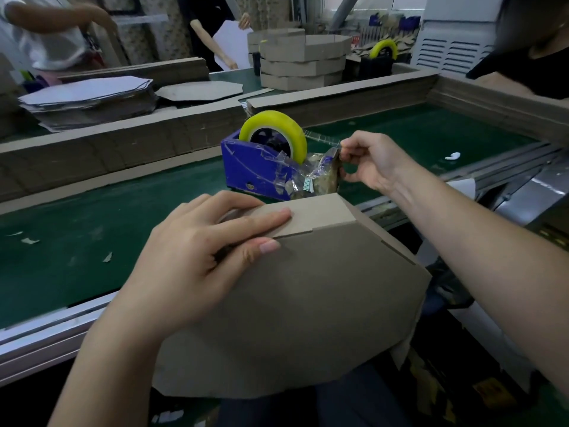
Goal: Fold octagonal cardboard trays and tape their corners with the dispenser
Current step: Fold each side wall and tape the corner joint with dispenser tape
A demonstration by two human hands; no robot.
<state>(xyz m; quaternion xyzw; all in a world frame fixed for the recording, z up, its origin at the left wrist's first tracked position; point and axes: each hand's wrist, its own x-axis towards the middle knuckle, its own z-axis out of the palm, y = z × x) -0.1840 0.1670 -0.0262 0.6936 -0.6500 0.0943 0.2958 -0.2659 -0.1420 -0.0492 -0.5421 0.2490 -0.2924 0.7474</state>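
Note:
A brown octagonal cardboard tray [308, 297] lies bottom-up over my lap, at the near edge of the green belt. My left hand [197, 257] grips its top corner, fingers laid over a folded side flap and thumb on the base. Just behind it stands a blue tape dispenser [258, 167] with a yellow tape roll [274, 131]. My right hand [366, 161] pinches the clear tape end [323, 138] at the dispenser's cutter, to the right of the roll.
The green conveyor belt [92, 229] has cardboard walls along its far side. Flat octagonal blanks [89, 100] are stacked at the back left and folded trays [301, 60] at the back centre, beside a second dispenser [380, 61]. Other people stand behind and at the right.

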